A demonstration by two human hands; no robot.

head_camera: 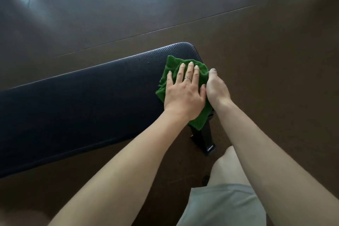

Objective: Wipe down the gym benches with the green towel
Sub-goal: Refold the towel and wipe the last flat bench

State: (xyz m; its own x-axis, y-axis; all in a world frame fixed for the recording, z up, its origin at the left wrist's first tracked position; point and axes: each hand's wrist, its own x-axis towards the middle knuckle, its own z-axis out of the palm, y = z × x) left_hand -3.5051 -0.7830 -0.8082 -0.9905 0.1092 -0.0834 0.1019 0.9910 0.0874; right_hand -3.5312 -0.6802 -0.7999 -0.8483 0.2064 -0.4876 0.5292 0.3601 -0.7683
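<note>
The left hand [183, 91] is pressing flat on the crumpled green towel [201, 115] at the black bench [73, 106] right end; the right hand [217, 90] is gripping its edge

1. The towel [185, 86] is a solid bright green, with no print or stripe, lying at the right end of the bench.
2. The bench [82, 104] pad is black, or a very dark navy (the light makes it hard to say which); along its far edge and right corner a fine woven, carbon-like texture shows.
3. The bench leg [203, 137] below the right end is black.
4. The floor [256, 60] is dark brown, crossed by thin pale seam lines, with whitish-blue glare at the top.
5. The ring [187, 78] on the left hand [183, 91] is silver-coloured.
6. The shorts [220, 207] are plain light grey.
</note>
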